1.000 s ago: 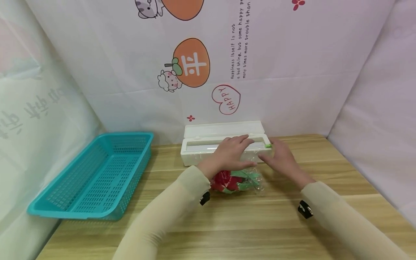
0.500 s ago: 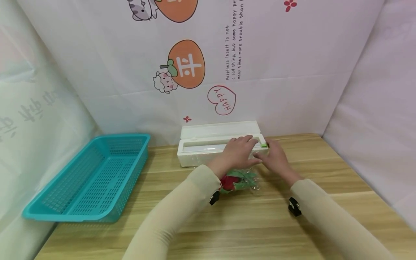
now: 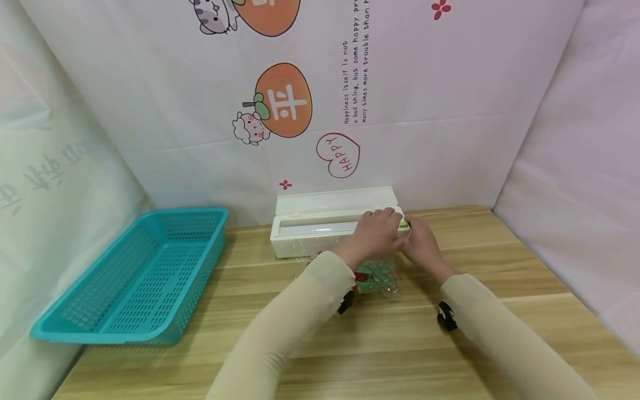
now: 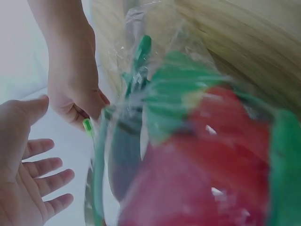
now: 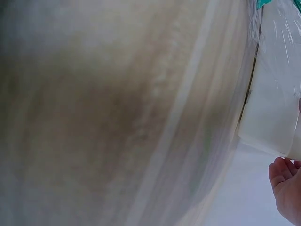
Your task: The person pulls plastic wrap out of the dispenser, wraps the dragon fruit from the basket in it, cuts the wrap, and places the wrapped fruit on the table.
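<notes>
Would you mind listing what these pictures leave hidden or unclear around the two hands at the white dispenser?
- Head view: the left hand covers the dispenser slot's right end.
- Head view: the left sleeve hides part of the red and green wrapped item.
- Head view: the right hand hides its own fingertips at the green slider.
- Right wrist view: blurred tabletop; only fingertips show.

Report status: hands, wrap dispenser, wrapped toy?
Left hand flat on white dispenser, fingers straight. Right hand at green slider, grip unclear. Film-wrapped red-green toy on table before dispenser. Teal basket far left.
</notes>
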`<action>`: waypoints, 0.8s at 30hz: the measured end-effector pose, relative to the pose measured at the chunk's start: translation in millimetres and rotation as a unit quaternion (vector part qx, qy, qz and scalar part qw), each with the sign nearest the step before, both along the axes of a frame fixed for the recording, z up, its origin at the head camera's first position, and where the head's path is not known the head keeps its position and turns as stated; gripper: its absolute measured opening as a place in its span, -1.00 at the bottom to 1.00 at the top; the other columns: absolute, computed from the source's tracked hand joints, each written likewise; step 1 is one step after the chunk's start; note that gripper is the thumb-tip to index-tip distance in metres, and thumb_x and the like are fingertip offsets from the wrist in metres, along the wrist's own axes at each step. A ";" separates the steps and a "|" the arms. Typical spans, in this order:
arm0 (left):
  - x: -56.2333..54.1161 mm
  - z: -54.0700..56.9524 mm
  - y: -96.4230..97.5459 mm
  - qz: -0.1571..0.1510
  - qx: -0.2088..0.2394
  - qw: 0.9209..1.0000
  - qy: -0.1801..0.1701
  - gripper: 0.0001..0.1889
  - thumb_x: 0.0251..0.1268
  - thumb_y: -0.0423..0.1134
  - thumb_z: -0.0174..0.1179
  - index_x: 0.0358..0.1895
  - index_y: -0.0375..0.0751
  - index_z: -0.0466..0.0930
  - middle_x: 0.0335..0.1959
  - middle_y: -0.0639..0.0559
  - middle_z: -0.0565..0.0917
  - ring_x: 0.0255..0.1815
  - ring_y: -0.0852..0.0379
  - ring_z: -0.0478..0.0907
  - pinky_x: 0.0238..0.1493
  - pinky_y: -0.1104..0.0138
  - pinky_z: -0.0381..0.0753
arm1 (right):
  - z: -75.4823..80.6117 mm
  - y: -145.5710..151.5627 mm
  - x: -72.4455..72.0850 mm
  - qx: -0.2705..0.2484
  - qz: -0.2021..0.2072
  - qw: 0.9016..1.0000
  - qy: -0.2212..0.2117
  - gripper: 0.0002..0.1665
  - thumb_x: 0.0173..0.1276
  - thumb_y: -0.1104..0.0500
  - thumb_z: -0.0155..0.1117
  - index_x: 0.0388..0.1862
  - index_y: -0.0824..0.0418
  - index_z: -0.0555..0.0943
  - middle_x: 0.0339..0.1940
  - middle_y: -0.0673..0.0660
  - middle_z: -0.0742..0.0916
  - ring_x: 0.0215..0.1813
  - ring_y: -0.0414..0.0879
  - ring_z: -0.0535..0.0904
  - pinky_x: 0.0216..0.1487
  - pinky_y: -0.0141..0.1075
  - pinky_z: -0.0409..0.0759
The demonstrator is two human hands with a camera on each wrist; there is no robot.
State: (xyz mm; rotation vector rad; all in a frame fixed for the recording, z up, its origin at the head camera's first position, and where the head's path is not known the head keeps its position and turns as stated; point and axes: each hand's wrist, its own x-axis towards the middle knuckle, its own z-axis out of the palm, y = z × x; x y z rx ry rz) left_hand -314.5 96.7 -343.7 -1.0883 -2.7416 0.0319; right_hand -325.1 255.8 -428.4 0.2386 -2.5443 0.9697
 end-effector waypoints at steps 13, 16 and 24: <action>-6.0 -16.4 32.8 0.073 -0.001 0.997 0.012 -0.73 0.47 -0.02 0.00 0.05 0.00 0.57 -0.15 0.09 0.55 -0.14 0.10 0.54 -0.06 0.21 0.50 | -1.1 -0.2 -2.6 -0.001 -0.013 1.000 -0.018 -0.50 0.20 0.33 0.18 0.13 0.51 0.48 0.10 0.44 0.55 0.18 0.32 0.43 0.22 0.13 0.38; -6.9 -18.8 35.5 0.088 0.002 0.996 0.011 -0.74 0.46 -0.04 0.02 0.04 -0.01 0.57 -0.15 0.09 0.56 -0.14 0.09 0.53 -0.07 0.22 0.48 | -3.0 -0.6 -4.0 0.000 -0.012 1.000 -0.008 -0.52 0.18 0.33 0.21 0.10 0.50 0.50 0.05 0.43 0.57 0.13 0.30 0.46 0.17 0.12 0.41; -10.4 -24.5 40.7 0.106 0.004 0.994 0.017 -0.74 0.44 -0.03 0.05 0.01 -0.02 0.58 -0.16 0.09 0.56 -0.11 0.10 0.53 -0.08 0.24 0.50 | -6.2 1.0 -3.6 -0.006 -0.013 1.000 0.006 -0.43 0.16 0.36 0.22 0.19 0.52 0.45 0.10 0.46 0.54 0.19 0.33 0.42 0.22 0.13 0.37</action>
